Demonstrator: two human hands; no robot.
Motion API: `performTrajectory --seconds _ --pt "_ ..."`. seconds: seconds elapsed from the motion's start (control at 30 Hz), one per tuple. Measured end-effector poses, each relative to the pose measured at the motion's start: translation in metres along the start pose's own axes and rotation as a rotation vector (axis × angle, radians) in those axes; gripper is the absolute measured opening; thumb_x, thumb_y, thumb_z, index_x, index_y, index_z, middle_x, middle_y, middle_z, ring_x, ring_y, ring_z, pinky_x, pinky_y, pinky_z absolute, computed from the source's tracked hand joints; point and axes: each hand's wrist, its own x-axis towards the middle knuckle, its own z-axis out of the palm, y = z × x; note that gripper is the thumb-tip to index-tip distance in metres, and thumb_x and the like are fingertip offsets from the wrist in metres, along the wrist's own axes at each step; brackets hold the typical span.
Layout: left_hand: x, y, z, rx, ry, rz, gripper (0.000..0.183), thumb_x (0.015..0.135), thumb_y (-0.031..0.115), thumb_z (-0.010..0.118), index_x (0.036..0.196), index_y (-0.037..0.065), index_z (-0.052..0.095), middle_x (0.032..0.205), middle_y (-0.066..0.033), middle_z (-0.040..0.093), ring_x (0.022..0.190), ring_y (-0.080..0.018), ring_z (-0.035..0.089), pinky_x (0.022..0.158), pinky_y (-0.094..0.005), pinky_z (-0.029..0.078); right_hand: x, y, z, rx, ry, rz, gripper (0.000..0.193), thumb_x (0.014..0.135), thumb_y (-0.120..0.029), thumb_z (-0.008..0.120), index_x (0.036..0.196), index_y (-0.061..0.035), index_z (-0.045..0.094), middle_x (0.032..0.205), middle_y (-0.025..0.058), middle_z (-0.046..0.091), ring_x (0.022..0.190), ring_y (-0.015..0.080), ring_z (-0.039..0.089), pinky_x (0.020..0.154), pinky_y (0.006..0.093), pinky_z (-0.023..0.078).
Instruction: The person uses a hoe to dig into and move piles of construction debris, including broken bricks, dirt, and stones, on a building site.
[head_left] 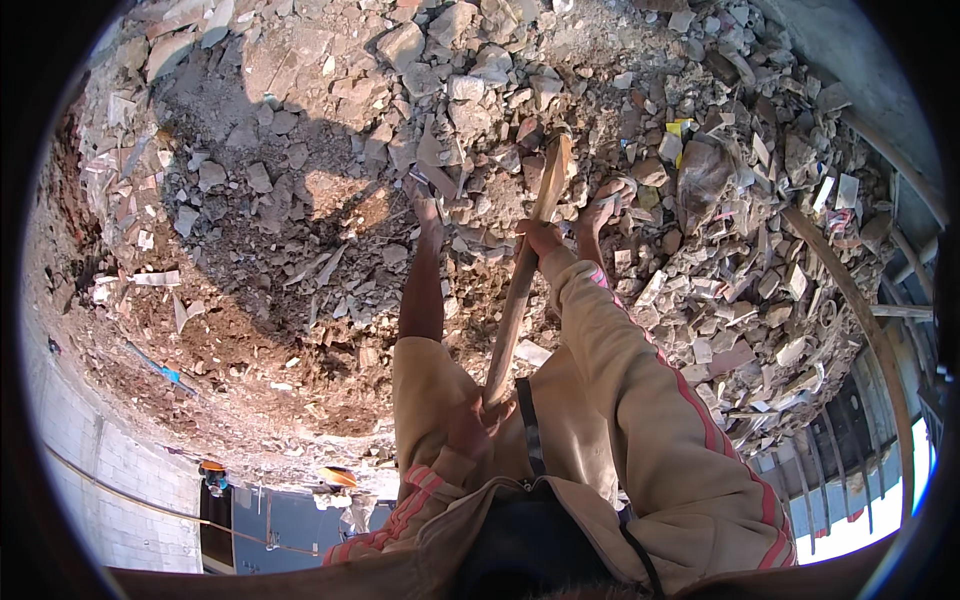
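Note:
A long wooden tool handle (516, 300) runs up from my lap, tilted slightly right, over the broken rubble. My right hand (541, 238) is wrapped round its upper part, between my lower legs. Near the lower end, close to my left thigh, my left hand (472, 426) is closed round the same handle. The far end widens to a wedge against the stones; I cannot make out a metal head. My left foot (426, 207) and right foot (606, 203) rest on the debris on either side of it.
Rubble (400, 45) of stones, brick and tile pieces covers the ground. A clear plastic bag (704, 172) lies right of my right foot. A curved pole (862, 320) and several bars stand at the right. A pale block wall (110, 480) is at lower left.

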Motion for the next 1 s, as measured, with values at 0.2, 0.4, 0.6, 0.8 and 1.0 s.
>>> performTrajectory --seconds 0.2,0.4,0.6,0.8,1.0 --pt "-0.003 0.051 0.003 0.191 0.117 0.471 0.02 0.089 0.023 0.064 0.097 0.006 0.057 0.072 -0.0146 0.055 0.061 -0.0331 0.06 0.053 -0.043 0.048 -0.065 0.001 0.006 0.005 0.068 -0.221 0.029 0.078 -0.018 0.072 0.093 -0.004 0.051 0.062 0.0091 0.055 0.045 0.0234 0.055 0.041 0.0364 0.048" --pt "-0.033 0.093 0.033 -0.607 -0.145 0.504 0.02 0.093 0.016 0.06 0.103 0.004 0.047 0.067 -0.0074 0.051 0.06 -0.0147 0.052 0.054 -0.0331 0.043 -0.241 -0.027 -0.019 0.053 -0.21 -0.12 0.022 0.08 -0.01 0.068 0.088 0.0001 0.051 0.062 0.0097 0.054 0.045 0.024 0.055 0.038 0.0384 0.047" --pt "-0.096 0.128 0.014 -0.669 -0.351 0.591 0.029 0.1 0.03 0.048 0.107 0.002 0.052 0.084 -0.0049 0.054 0.072 -0.0123 0.054 0.064 -0.028 0.044 -0.328 -0.079 -0.031 -0.222 -0.412 -0.077 0.018 0.083 -0.017 0.067 0.086 -0.005 0.054 0.067 0.0054 0.055 0.052 0.0168 0.058 0.042 0.0328 0.048" --pt "-0.038 0.159 -0.057 -0.738 -0.084 0.334 0.054 0.093 0.053 0.048 0.098 0.0 0.06 0.076 -0.003 0.057 0.059 -0.0148 0.057 0.064 -0.0294 0.051 -0.412 -0.109 -0.009 -0.466 -0.37 -0.164 0.024 0.081 -0.015 0.067 0.095 -0.0028 0.051 0.068 0.0065 0.054 0.05 0.0166 0.057 0.042 0.0327 0.048" --pt "0.052 0.218 -0.168 -0.878 0.172 0.286 0.083 0.085 0.068 0.048 0.131 -0.002 0.045 0.117 -0.0173 0.058 0.101 -0.0301 0.061 0.088 -0.0459 0.051 -0.449 -0.174 -0.026 -0.98 -0.627 -0.446 0.042 0.079 -0.02 0.067 0.107 0.002 0.046 0.078 0.0096 0.059 0.056 0.0152 0.059 0.049 0.0321 0.049"
